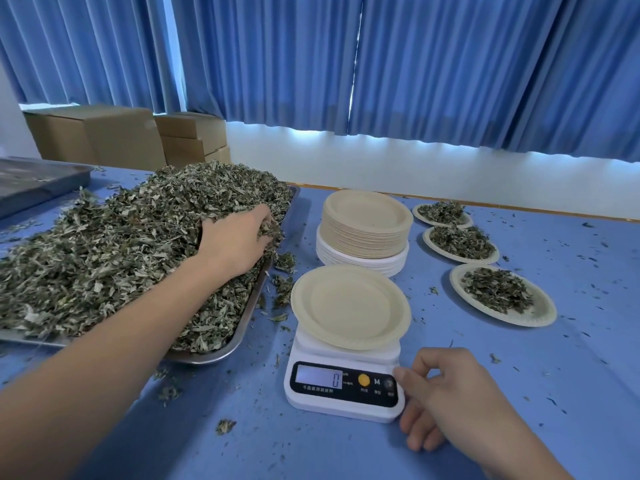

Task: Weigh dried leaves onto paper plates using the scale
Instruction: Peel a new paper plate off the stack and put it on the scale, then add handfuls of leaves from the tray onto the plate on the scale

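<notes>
A white digital scale (343, 389) sits in front of me with its display reading 0. On it rests an empty beige paper plate (349, 306). A big heap of dried leaves (114, 251) fills a metal tray (221, 353) to the left. My left hand (239, 237) reaches into the heap's right side, with its fingers curled around a clump of leaves. At the scale's right front corner is my right hand (446, 396), its thumb on a button and its fingers curled beside the scale's edge.
A stack of empty paper plates (365, 230) stands behind the scale. Three plates with leaf portions (502, 294) lie in a row at the right. Loose leaf bits litter the blue table. An empty metal tray (31, 183) and cardboard boxes (104, 133) are at the far left.
</notes>
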`<state>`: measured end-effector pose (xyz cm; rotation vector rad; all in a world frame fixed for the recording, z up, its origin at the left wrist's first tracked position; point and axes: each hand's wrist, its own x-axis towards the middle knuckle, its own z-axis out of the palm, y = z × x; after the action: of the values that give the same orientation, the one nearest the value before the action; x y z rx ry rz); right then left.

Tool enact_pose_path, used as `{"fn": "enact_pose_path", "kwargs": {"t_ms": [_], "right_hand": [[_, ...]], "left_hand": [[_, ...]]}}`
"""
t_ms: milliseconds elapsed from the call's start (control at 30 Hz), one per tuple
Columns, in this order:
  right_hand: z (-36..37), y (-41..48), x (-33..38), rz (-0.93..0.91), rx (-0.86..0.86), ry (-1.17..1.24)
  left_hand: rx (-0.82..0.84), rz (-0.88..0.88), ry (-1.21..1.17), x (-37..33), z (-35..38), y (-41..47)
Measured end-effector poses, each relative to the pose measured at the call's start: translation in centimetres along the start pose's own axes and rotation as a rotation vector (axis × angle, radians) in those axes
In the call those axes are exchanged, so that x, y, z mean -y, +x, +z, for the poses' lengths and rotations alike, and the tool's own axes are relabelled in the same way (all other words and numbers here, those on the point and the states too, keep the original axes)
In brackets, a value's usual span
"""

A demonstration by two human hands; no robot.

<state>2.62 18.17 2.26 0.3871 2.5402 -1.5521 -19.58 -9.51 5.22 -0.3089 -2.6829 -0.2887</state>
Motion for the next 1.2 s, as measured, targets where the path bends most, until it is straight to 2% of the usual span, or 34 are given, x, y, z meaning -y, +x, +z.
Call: {"fn": "enact_pose_path", "kwargs": {"t_ms": [267, 400, 533, 767, 900, 1067, 1133, 1200], "right_hand": [[-4.0, 4.9, 1.7, -0.091, -0.232, -0.043], [-4.5, 8.2, 1.4, -0.114, -0.316, -0.065], [-4.3, 9.9, -0.3, -0.099, -0.345, -0.068], [-4.3, 10.4, -1.0, -0.123, -0.331, -0.096], [-4.3, 10.3, -1.2, -0.140, -0.322, -0.109], [-4.4, 10.6, -1.6, -0.150, -0.317, -0.099], [-4.4, 10.7, -1.7, -0.156, -0.313, -0.101], [-4.3, 10.7, -1.8, -0.162, -0.313, -0.100]], "left_hand": [[-0.040, -0.010, -0.140, -0.1, -0.8, -0.2], [0.060, -0.030, -0.088, -0.5, -1.6, 0.2], [-0.073, -0.042, -0.216, -0.8, -2.3, 0.3], [-0.207, 0.077, -0.586, -5.9, -3.0, -1.1], [-0.097, 0.230, -0.687, -9.5, -2.5, -2.7], [0.274, 0.330, -0.635, -11.0, -0.5, -4.9], [0.255, 0.300, -0.631, -10.8, 0.1, -5.6], [0.176, 0.236, -0.741, -10.5, 0.1, -6.1]]}}
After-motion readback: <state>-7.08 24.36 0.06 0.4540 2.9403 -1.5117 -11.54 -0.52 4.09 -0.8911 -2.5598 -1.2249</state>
